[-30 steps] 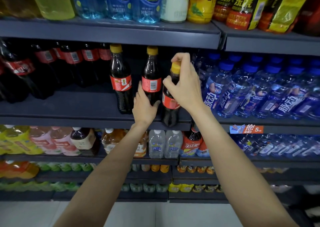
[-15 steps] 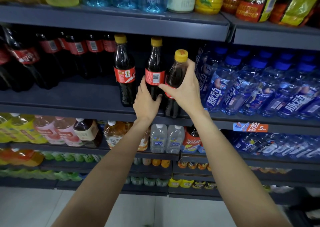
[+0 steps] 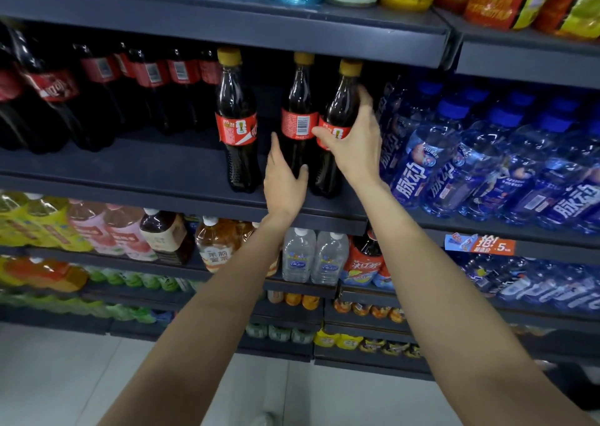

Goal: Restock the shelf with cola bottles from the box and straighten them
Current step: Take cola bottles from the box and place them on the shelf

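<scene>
Three yellow-capped cola bottles are lined up near the front lip of the dark shelf. The right-hand bottle is gripped around its label by the right hand, thumb across the front and fingers curled behind; the hold at mid-body appears chosen so the bottle can be turned and squared up without tipping. It is tilted slightly toward eleven o'clock, its shoulder close against the middle bottle.

The middle bottle is steadied low down by the left hand, fingers fairly straight along its seven o'clock flank and thumb pressed on the other side, probably so it is not knocked while its neighbour is adjusted. Its barcode is turned outward, so it seems still to need turning. The left bottle stands apart at nine o'clock, untouched, label forward.

At three o'clock, blue-capped water bottles are packed tightly against the right hand, leaving little room for the wrist. Larger cola bottles are set deeper at nine o'clock. The upper shelf edge hangs just over the caps, so lifting is limited. The box is not in view.
</scene>
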Demonstrator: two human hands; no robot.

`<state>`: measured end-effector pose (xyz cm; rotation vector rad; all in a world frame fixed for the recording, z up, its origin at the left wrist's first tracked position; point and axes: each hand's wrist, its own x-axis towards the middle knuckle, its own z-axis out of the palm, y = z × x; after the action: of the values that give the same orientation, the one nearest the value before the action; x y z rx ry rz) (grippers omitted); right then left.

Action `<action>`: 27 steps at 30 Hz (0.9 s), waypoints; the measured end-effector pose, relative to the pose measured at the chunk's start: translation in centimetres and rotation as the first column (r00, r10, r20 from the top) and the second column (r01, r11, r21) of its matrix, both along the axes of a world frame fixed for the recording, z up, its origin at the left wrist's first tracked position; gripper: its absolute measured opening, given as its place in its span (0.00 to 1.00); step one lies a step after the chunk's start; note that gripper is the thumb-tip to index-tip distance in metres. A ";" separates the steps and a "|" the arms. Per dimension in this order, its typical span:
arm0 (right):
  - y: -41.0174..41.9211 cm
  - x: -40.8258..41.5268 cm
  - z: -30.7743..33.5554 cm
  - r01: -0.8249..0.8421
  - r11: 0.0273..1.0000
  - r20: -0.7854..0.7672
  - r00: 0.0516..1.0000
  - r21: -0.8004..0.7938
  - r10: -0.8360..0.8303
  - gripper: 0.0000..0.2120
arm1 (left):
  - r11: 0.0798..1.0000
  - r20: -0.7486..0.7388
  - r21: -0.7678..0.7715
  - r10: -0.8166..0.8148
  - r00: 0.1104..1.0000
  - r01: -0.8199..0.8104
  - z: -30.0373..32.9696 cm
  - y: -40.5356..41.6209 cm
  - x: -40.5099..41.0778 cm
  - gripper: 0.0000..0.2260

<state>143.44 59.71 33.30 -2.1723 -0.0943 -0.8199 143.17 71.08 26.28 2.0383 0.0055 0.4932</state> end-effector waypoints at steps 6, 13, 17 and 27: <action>-0.8 -1.1 -4.1 -0.133 0.971 -0.188 0.967 0.200 0.171 0.51 | 0.975 0.336 -0.168 0.193 0.922 -0.143 -1.0 3.1 -6.5 0.28; -1.9 -2.0 -6.5 -0.198 0.959 -0.166 0.958 0.205 0.233 0.37 | 0.951 -0.039 -0.280 -0.144 0.989 0.127 0.2 9.0 -0.6 0.52; -0.6 -1.3 -6.6 -0.329 0.911 -0.211 0.900 0.248 0.382 0.37 | 0.955 -0.034 -0.238 -0.193 0.981 0.180 0.2 9.1 1.1 0.40; 2.5 2.3 -7.3 -0.434 0.817 -0.248 0.803 0.379 0.542 0.37 | 0.900 0.104 -0.170 -0.388 0.916 0.401 -0.6 9.6 3.7 0.39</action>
<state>145.77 62.19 26.05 -1.8339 -0.3221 -0.1281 146.87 80.64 25.66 1.7737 -0.3838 0.2915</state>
